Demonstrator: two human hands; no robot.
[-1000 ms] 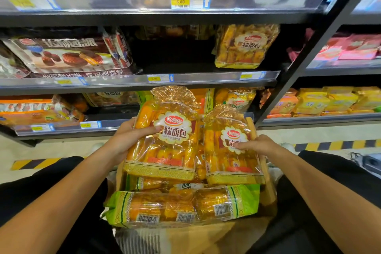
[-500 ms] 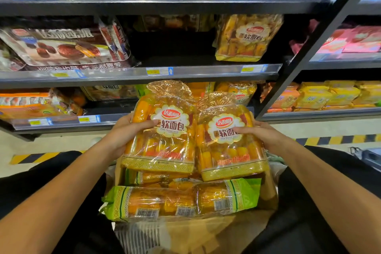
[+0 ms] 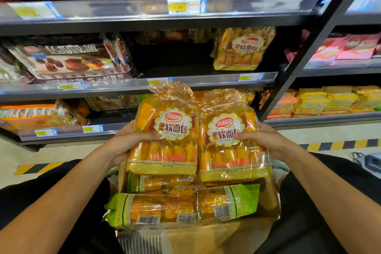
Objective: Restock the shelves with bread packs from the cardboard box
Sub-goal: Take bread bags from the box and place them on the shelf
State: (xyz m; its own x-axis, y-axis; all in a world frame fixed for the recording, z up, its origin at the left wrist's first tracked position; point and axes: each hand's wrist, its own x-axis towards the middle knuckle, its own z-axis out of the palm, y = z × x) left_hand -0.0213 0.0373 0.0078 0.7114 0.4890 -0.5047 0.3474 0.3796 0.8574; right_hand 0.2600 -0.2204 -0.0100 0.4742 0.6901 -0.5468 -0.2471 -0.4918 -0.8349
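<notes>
My left hand (image 3: 125, 144) grips the left side of a yellow soft-bread pack (image 3: 165, 150), held upright. Beside it, touching, stands a second identical pack (image 3: 233, 159) held by my right hand (image 3: 266, 142), thumb across its label. Both packs hover above the open cardboard box (image 3: 266, 202), which rests between my knees. Inside it lie more bread packs, the top ones green-edged (image 3: 185, 206) with barcodes up. One matching pack (image 3: 243, 49) stands on the middle shelf (image 3: 206, 83) at the right, with dark open space to its left.
A large chocolate-pie pack (image 3: 68, 62) fills the middle shelf's left. The lower shelf (image 3: 68, 132) holds orange snack packs, and more bread packs sit behind the held ones. The right-hand rack (image 3: 321, 118) carries yellow and pink packs. Hazard tape (image 3: 340, 144) marks the floor.
Both hands lifted the two packs up out of the box and brought them together side by side, the right pack turning upright. The view tilted slightly.
</notes>
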